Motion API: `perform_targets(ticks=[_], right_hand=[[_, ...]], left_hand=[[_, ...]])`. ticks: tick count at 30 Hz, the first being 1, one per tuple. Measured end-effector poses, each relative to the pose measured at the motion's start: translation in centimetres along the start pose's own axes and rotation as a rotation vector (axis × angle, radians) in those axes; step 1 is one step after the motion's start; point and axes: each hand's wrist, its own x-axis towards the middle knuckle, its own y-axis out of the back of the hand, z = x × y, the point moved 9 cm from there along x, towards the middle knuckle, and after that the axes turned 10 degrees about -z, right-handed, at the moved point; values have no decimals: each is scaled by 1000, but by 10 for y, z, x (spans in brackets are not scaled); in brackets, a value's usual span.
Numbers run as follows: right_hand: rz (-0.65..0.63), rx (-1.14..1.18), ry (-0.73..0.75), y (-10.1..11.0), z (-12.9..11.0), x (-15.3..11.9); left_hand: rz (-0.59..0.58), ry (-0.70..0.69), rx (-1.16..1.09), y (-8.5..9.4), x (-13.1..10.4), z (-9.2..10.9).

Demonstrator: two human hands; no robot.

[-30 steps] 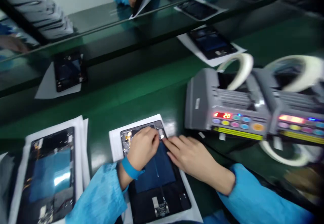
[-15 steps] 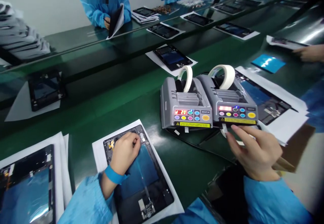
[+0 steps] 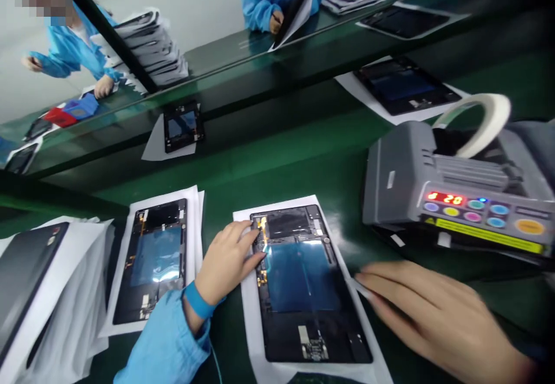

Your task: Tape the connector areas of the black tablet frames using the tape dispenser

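An opened tablet [image 3: 347, 338] with a blue film over its middle lies on white paper [image 3: 254, 349] in front of me. My left hand [image 3: 228, 259], with a blue band at the wrist, rests at its upper left edge, fingers apart beside a gold flex cable [image 3: 262, 231]. Between the thumb and fingers of my right hand [image 3: 429, 303] is a strip of white tape [image 3: 362, 287], just off the tablet's right edge. Behind that hand stands a grey tape dispenser [image 3: 390, 158] with a roll of pale tape [image 3: 489, 124].
A second opened tablet [image 3: 125, 291] lies on paper to the left, beside a stack of papers and panels [image 3: 93, 291]. Further tablets [image 3: 184, 126] sit on the green table behind. Co-workers in blue sleeves [image 3: 255, 2] work across the table. Another dispenser [image 3: 540, 147] is partly cut off at right.
My view has swung left. My right hand has come away from the right-hand dispenser with a tape strip, towards the tablet. My left hand has shifted from over the tablet's top to its left edge, its fingers uncurled.
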Motion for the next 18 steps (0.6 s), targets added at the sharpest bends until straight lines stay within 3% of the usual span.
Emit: perform_targets(ticks=[2,4,7,11,18], right_hand=[[-44,61,118,-25,-17,47],[-46,60,126,-50,-20,87],[-62,48,87,-87,-14,122],[-66,41,96,-113,-10,127],[-76,33,111,-116,-9,124]], left_hand=[[-38,-9,20,-13,7,-2],[-55,-9,29,-22,13,-2],[-56,16,29,-28,14,-2],[-49,40,1,-32,11,-2],[-55,45,-18,-37,11,-1]])
